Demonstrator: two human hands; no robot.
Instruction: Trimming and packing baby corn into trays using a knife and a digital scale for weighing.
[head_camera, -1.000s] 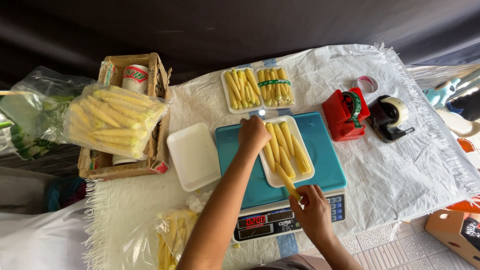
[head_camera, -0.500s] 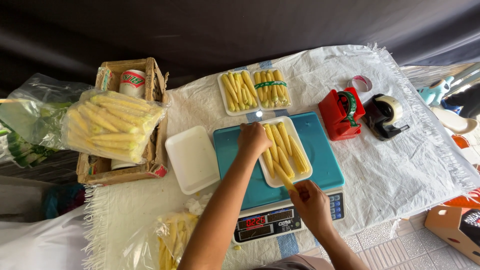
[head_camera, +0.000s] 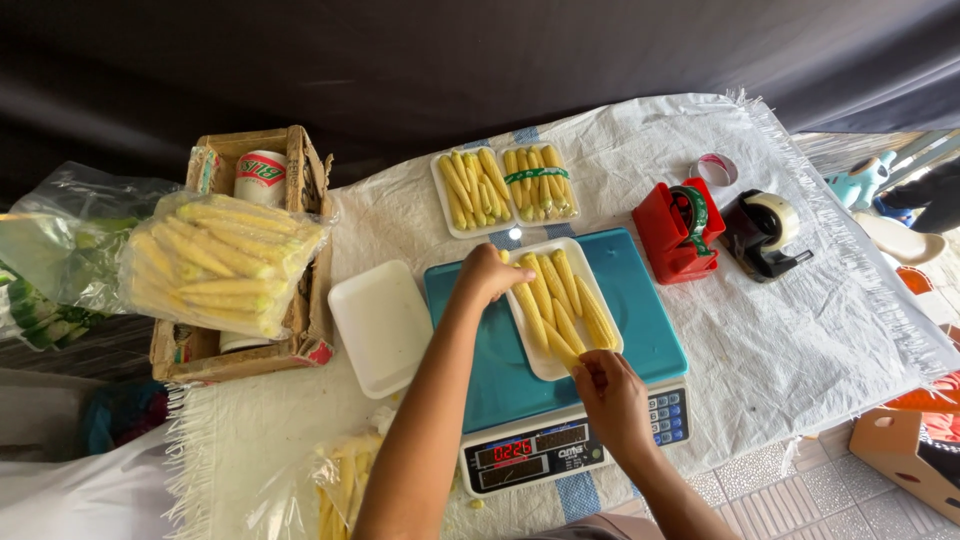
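At far left a clear bag of baby corn (head_camera: 215, 262) rests on a cardboard box (head_camera: 300, 190). Beside it an empty white foam tray (head_camera: 380, 325) lies on the cloth-covered surface (head_camera: 800, 330). The left hand (head_camera: 488, 274) has its grip closed on the upper left corner of the filled tray (head_camera: 562, 305), which sits on the teal scale (head_camera: 640, 330). The right hand (head_camera: 612, 392) pinches the near end of one corn piece, seemingly at the tray's lower edge. Behind lie two packed trays (head_camera: 506, 188); at right stand a red tape dispenser (head_camera: 672, 230) and a black one (head_camera: 760, 235).
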